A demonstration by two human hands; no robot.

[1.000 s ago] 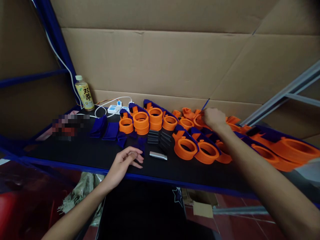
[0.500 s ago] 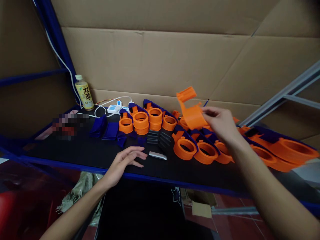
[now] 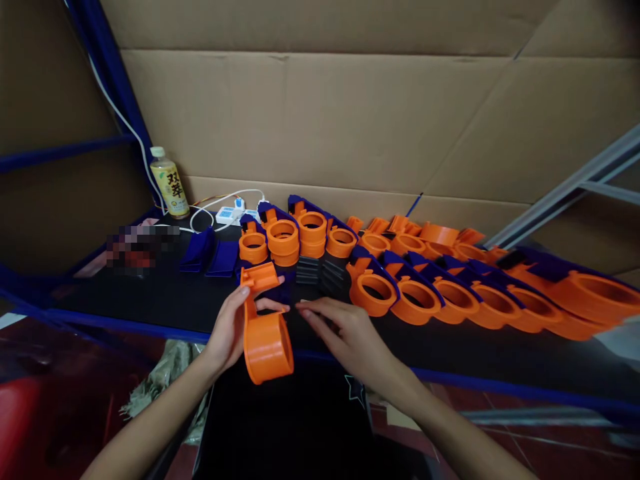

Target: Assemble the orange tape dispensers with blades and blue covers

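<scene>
My left hand [image 3: 229, 328] is closed around the arm of an orange tape dispenser body [image 3: 267, 343], its ring hanging low over the table's front edge. My right hand [image 3: 345, 330] is at the front of the black table [image 3: 165, 300], thumb and fingers pinched together on a flat silver strip [image 3: 303, 302]. Only a pale end of the strip shows at the fingertips. Just behind the hands lie ribbed black pieces [image 3: 311, 270] and a few dark blue parts [image 3: 223, 259], some partly covered by the held body.
Several orange tape dispensers with blue sides [image 3: 373, 293] stand in rows along the right. More orange bodies [image 3: 440, 233] lie behind them. A white power strip [image 3: 230, 215] with cables and a yellow-labelled bottle [image 3: 171, 187] are at the back left, before a cardboard wall [image 3: 280, 113].
The orange body has passed from my right hand, at the back right, to my left hand. My right hand has come down left to the silver strip, and my left hand has closed.
</scene>
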